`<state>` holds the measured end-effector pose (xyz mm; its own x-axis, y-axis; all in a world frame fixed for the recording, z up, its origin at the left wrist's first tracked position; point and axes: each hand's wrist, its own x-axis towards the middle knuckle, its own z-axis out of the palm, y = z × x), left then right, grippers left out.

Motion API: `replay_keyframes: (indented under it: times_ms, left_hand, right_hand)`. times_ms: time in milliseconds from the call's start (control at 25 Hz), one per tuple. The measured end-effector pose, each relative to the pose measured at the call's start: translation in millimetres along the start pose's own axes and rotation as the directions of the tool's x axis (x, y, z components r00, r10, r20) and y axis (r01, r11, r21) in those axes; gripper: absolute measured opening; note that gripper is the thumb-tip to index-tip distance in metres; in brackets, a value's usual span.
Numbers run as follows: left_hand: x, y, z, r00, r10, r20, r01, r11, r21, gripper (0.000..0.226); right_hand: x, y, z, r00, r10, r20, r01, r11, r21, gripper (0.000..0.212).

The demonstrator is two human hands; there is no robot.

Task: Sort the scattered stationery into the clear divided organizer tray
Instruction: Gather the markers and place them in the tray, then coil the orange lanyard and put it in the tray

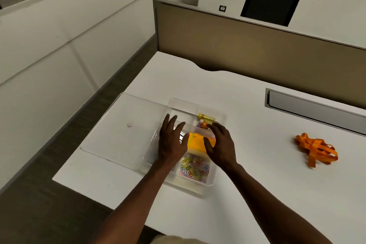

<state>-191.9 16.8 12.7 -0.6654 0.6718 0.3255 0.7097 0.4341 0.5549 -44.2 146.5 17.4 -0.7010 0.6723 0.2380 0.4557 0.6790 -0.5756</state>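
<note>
The clear divided organizer tray (219, 114) sits near the left end of the white desk. Its near compartment holds a bag of coloured paper clips (195, 167). An orange pad (195, 141) lies in the middle compartment under a clear bag. A yellow translucent item (207, 118) and a small orange piece sit in the far right compartment. My left hand (171, 140) hovers over the tray's left side, fingers spread, holding nothing. My right hand (220, 143) hovers over the right side, fingers apart and empty.
A flat clear lid (122, 125) lies to the left of the tray, with a small pink disc (129, 125) on it. An orange lanyard (316, 148) lies bunched at the right. A grey cable slot (315, 108) and a tan partition (257, 49) line the desk's far side.
</note>
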Motion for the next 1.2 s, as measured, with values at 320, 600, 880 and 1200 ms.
replay_keyframes:
  times_ms: [320,600,880,1200]
  left_hand:
    - [-5,98,49,0.962,0.235,0.135,-0.224,0.970,-0.098,0.047]
    - [-28,167,102,0.850,0.384,0.361,-0.379,0.921,-0.089,0.056]
    - [-27,181,145,0.642,0.260,0.721,-0.398,0.917,0.024,0.072]
    - [-19,180,155,0.653,0.201,0.730,-0.320,0.947,0.026,0.076]
  right_hand:
    - [-39,54,-48,0.979,0.155,-0.131,-0.164,0.985,-0.056,0.072]
    - [-85,118,-98,0.931,0.324,-0.167,-0.348,0.928,-0.136,0.076]
    - [-101,181,-146,0.842,0.529,-0.106,-0.537,0.806,-0.248,0.077]
    - [-71,238,-178,0.674,0.737,0.052,-0.678,0.646,-0.351,0.062]
